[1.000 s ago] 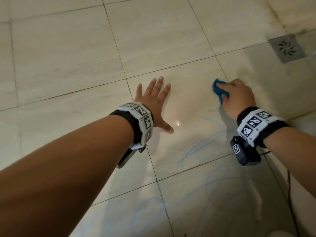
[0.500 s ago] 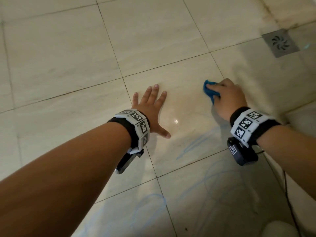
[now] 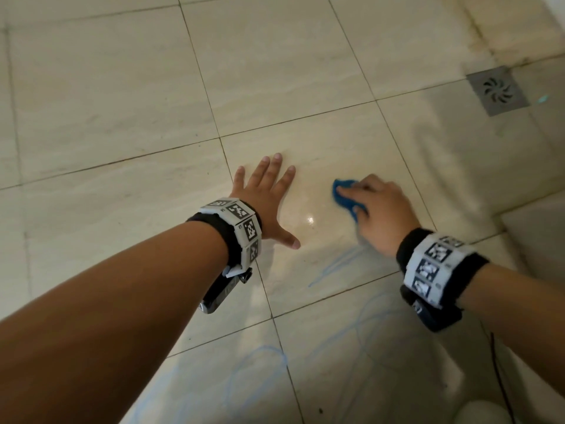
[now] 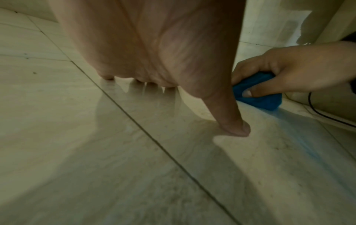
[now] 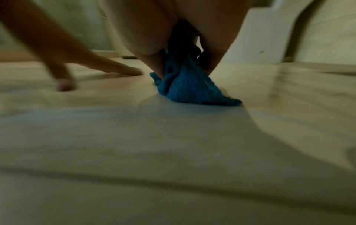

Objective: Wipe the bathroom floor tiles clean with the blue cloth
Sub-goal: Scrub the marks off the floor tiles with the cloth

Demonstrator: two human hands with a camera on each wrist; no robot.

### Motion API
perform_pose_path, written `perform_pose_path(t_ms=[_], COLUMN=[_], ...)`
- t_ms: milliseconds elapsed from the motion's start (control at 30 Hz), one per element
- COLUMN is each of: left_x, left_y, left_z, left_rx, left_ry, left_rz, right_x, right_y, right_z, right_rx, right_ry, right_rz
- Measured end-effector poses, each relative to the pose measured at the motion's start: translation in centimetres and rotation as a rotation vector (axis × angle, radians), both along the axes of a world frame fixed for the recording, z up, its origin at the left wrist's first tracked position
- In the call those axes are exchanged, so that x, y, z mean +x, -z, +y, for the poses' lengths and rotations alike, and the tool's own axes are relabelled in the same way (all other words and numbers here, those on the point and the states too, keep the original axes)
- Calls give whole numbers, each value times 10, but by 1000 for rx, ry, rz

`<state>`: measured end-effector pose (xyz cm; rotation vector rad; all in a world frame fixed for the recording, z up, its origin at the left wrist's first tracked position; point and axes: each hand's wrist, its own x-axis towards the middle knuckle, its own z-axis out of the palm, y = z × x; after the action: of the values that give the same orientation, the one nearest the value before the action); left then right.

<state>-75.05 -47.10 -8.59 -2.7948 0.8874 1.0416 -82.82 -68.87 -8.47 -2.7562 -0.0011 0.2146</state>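
My right hand (image 3: 377,212) grips a bunched blue cloth (image 3: 345,197) and presses it onto a beige floor tile (image 3: 312,154). The cloth (image 4: 258,94) shows pinched under the thumb in the left wrist view, and hangs from the palm to the floor as a blue wad (image 5: 185,86) in the right wrist view. My left hand (image 3: 266,194) lies flat on the same tile, fingers spread, a short way left of the cloth. Blue scribble marks (image 3: 333,267) run across the tiles nearer to me.
A square metal floor drain (image 3: 496,90) sits at the far right. A raised white ledge (image 3: 535,234) borders the floor on the right. A thin black cable (image 3: 501,381) trails from my right wrist. More blue lines (image 3: 253,362) cover the near tiles.
My right hand has slid the cloth leftward and toward me across the tile, closer to my left hand. The left hand stays planted on the floor.
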Motion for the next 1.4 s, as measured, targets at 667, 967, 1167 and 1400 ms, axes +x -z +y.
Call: perform_pose_path(t_ms=[667, 967, 1167, 1400], left_x=[-41, -41, -41, -42], left_y=[2, -3, -4, -3], left_z=[4, 2, 2, 4], left_rx=[11, 40, 36, 30], left_ry=[108, 103, 97, 95], left_rz=[-7, 2, 15, 10], right_x=[-17, -21, -13, -41], right_y=[4, 0, 7, 4], right_z=[5, 20, -26, 5], right_rx=[-11, 55, 15, 67], right_ry=[-127, -179, 299, 6], right_rz=[42, 56, -5, 15])
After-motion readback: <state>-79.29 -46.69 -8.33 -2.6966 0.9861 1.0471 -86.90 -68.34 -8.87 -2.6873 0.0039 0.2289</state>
